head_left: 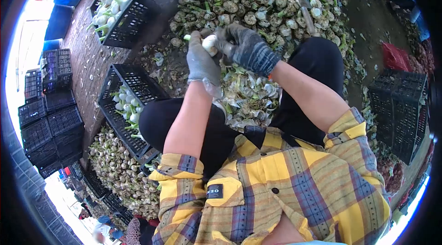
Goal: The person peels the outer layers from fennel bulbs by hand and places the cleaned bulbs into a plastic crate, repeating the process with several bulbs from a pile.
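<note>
Just above the centre of the frame, a white bulb (210,44) sits in the left hand (198,58), which wears a pale grey glove and is closed around it. A short green stem pokes out on the bulb's left side. The right hand (245,48), in a darker striped glove, meets the bulb from the right with its fingers curled; whether they grip it or hold something small, I cannot tell.

A large pile of rough, soil-marked bulbs (235,3) fills the top centre, with a long tool (307,17) lying on its right part, perhaps a knife. Loose peelings (251,95) cover the ground between the person's knees, in the middle of the frame.

At upper left, a black crate (133,26) holds clean white bulbs (110,8) with green stems; a second crate (145,81), beside the left knee, holds more. Another heap of bulbs (122,169) spreads at lower left, stacked crates (50,125) stand at far left, and a dark crate (398,111) stands at right.
</note>
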A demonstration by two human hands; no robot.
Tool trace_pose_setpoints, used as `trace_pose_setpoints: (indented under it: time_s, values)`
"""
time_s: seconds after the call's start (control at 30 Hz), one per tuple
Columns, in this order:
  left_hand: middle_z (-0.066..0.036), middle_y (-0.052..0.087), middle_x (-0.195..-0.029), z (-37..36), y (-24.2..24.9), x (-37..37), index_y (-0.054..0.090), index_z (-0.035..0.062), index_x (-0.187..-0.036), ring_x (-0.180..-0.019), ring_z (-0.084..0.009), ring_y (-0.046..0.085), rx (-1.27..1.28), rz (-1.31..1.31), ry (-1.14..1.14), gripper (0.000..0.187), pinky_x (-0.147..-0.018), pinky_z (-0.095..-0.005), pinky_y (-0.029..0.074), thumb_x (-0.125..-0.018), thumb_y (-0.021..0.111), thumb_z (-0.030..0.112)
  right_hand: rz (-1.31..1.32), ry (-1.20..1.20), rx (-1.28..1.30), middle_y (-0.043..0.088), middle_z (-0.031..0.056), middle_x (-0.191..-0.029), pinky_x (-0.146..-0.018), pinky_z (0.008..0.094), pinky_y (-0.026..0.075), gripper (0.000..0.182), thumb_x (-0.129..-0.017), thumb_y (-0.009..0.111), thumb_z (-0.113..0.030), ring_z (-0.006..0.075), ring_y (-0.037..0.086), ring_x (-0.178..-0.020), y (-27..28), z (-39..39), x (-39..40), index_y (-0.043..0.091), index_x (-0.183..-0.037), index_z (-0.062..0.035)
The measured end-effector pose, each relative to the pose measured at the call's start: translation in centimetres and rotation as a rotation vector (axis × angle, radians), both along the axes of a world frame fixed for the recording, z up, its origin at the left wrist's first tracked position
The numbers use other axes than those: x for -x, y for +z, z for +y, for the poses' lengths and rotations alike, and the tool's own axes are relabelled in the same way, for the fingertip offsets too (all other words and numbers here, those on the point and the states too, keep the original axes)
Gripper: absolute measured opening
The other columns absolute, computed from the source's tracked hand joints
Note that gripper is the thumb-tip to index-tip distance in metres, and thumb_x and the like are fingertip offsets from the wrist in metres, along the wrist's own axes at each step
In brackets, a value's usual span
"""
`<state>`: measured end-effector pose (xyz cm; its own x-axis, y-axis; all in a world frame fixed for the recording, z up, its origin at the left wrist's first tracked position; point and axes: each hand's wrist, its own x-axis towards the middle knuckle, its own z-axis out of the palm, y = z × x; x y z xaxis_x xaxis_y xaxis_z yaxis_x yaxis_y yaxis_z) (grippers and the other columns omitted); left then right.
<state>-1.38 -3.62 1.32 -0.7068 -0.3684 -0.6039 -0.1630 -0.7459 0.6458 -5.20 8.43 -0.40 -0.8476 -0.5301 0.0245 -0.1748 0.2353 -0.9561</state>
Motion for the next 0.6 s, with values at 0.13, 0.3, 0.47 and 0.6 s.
trace_pose_setpoints:
  time_s: [0.13,0.3,0.47,0.6]
  values:
    - [-0.006,0.063,-0.078,-1.1,-1.1,0.8,0.055,0.0096,-0.092,-0.069,-0.0182,0.061,0.15,0.05,0.029,0.026,-0.059,-0.0317,0.051,-0.091,0.043,0.033,0.365,0.044,-0.313,0.062,0.0165,-0.084,-0.071,0.0363,0.049,0.024,-0.079,0.061,-0.018,0.0309,0.061,-0.08,-0.5,0.8,0.4,0.057,-0.096,-0.0023]
    - [-0.005,0.062,-0.076,-1.7,-2.1,0.4,0.056,0.0097,-0.088,-0.069,-0.0166,0.061,0.069,-0.012,0.143,0.03,-0.061,-0.0311,0.052,-0.092,0.041,0.035,-0.16,0.13,-0.21,0.064,0.0131,-0.084,-0.072,0.035,0.049,0.019,-0.08,0.061,-0.017,0.027,0.062,-0.079,3.8,1.1,0.6,0.059,-0.094,-0.0038]
    - [-0.006,0.059,-0.081,-3.1,-0.2,-0.9,0.049,0.0128,-0.096,-0.074,-0.0189,0.061,-0.044,-0.076,0.192,0.018,-0.058,-0.0335,0.053,-0.086,0.05,0.027,-0.782,-0.056,0.455,0.064,0.0135,-0.091,-0.069,0.0409,0.054,0.021,-0.089,0.052,-0.023,0.0277,0.063,-0.076,3.9,2.9,-0.4,0.059,-0.095,-0.0037]
    - [-0.006,0.059,-0.082,-6.4,1.9,-2.1,0.052,0.0093,-0.09,-0.075,-0.019,0.061,-0.096,0.004,0.198,0.011,-0.057,-0.0293,0.053,-0.086,0.052,0.02,-1.079,-0.207,0.689,0.062,0.0117,-0.088,-0.071,0.0464,0.055,0.024,-0.087,0.057,-0.025,0.0292,0.064,-0.078,4.2,5.1,-2.0,0.054,-0.103,-0.007]
